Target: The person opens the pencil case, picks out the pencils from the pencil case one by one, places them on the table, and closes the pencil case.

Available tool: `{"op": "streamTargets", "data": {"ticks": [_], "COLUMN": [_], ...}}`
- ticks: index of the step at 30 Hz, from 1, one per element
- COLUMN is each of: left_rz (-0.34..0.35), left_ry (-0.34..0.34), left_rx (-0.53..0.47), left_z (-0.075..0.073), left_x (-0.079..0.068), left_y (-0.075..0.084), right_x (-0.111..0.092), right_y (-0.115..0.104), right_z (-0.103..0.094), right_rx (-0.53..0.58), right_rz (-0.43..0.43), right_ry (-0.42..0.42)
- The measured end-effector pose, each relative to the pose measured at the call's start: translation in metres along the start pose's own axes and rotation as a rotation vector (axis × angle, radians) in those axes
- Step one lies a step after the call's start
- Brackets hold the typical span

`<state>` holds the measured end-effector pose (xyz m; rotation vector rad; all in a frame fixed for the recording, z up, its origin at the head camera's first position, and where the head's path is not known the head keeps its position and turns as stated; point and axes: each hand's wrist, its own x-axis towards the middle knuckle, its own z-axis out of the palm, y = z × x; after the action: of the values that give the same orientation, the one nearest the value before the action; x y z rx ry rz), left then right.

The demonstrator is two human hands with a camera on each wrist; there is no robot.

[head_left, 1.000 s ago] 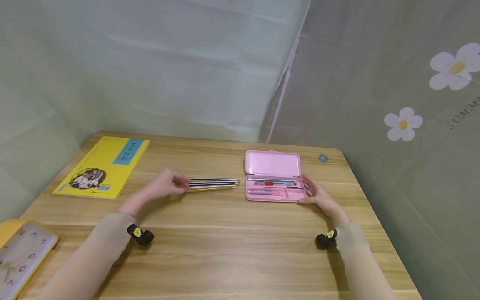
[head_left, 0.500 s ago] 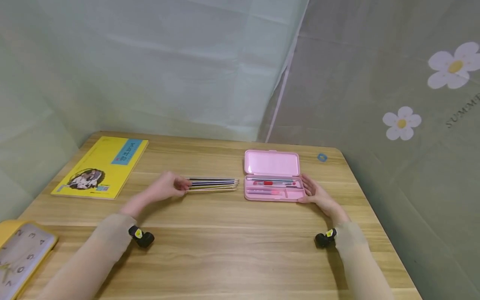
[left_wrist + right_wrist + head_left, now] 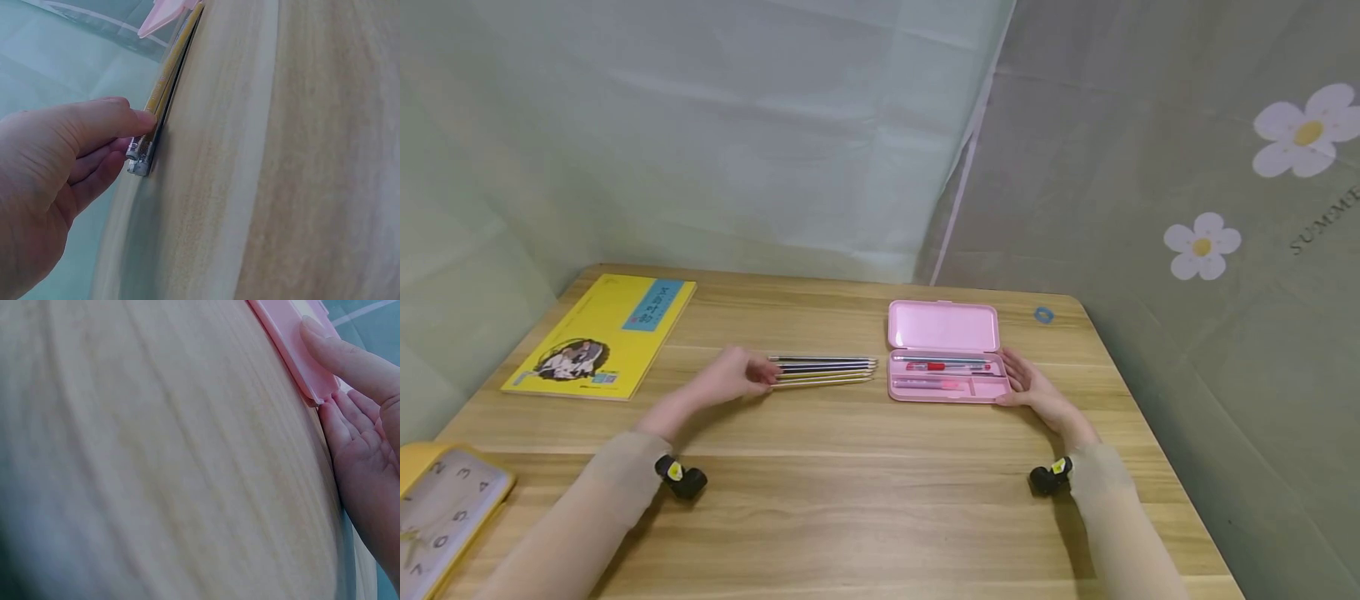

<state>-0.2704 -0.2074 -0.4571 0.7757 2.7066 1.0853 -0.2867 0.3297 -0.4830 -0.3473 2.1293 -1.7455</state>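
My left hand [image 3: 730, 375] pinches the blunt ends of several pencils [image 3: 827, 367], which lie side by side on the table with their sharpened tips to the right. In the left wrist view, the thumb presses on a yellow pencil [image 3: 169, 69] while the other fingers curl behind the bundle. A pink pencil case [image 3: 945, 325] stands with its lid up, right of the tips. Inside are a red pen [image 3: 936, 367], a pink-tipped pen [image 3: 928, 384] and other slim items. My right hand [image 3: 1041, 398] grips the case's right end, thumb at the near corner and fingers along the side.
On the far left of the wooden table [image 3: 865, 500] lies a yellow book [image 3: 625, 333]. A yellow-framed clock [image 3: 456, 517] sits at the near left edge. Behind the case, to the right, is a small blue ring-shaped item [image 3: 1043, 315]. Curtains hang along the table's back.
The pencils have spread a little under my left fingers, and a pale one now shows at the near side. My right hand and the case stay in place.
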Motion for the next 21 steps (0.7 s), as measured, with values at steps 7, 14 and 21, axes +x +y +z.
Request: {"op": "streamTargets", "data": {"ticks": [7,14,21], "left_rz": [0.029,0.035,0.049], "left_ry": [0.001,-0.007,-0.011], "left_rx": [0.035,0.085,0.116], "left_z": [0.001,0.0011,0.0006], "left_x": [-0.0022,-0.0019,-0.0019], "left_y": [0.0007,0.0019,0.0036], "right_x": [-0.0007,-0.0004,-0.0007], "right_y": [-0.0007,-0.0008,-0.0008], "right_z": [0.0004,0.0011,0.0002], "right_rx": [0.001,0.002,0.0], "right_rz": [0.006,0.008,0.008], "right_ry": [0.007,0.008,0.006]}}
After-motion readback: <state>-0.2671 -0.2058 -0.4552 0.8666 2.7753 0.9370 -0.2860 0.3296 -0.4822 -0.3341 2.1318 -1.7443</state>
